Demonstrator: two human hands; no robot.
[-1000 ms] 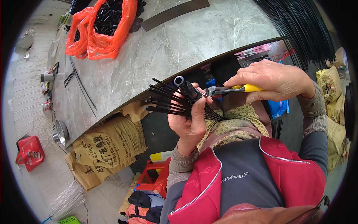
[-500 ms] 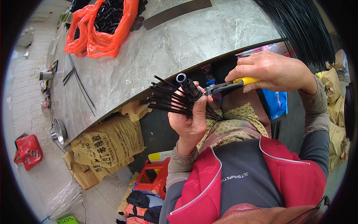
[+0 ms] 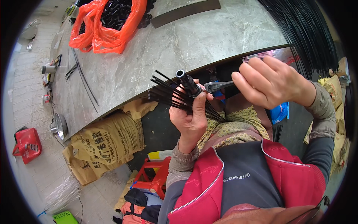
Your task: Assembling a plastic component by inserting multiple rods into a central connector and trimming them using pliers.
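My left hand (image 3: 191, 121) is closed around a black hollow tubular fitting (image 3: 191, 88) and a bunch of thin black rods (image 3: 164, 98). The fitting's round open end points up and away from me, and the rod tips fan out to the left. My right hand (image 3: 265, 83) is wrapped round pliers (image 3: 219, 86), whose handles are hidden in the fist. The pliers' jaws meet a small bit of thin wire (image 3: 203, 89) beside the fitting, close to my left fingertips. Whether the jaws grip the wire cannot be made out.
A grey marble-patterned table (image 3: 223, 33) lies ahead, bearing red plastic bags (image 3: 112, 44) of black parts, a dark flat strip (image 3: 186, 13) and loose rods (image 3: 85, 84). Long black rods (image 3: 304, 33) overhang the right end. Brown sacks (image 3: 108, 145) and a red stool (image 3: 153, 177) stand low left.
My right hand has turned over into a tighter fist round the pliers, covering the yellow handles. My left hand stays nearly in place, and the view has shifted slightly.
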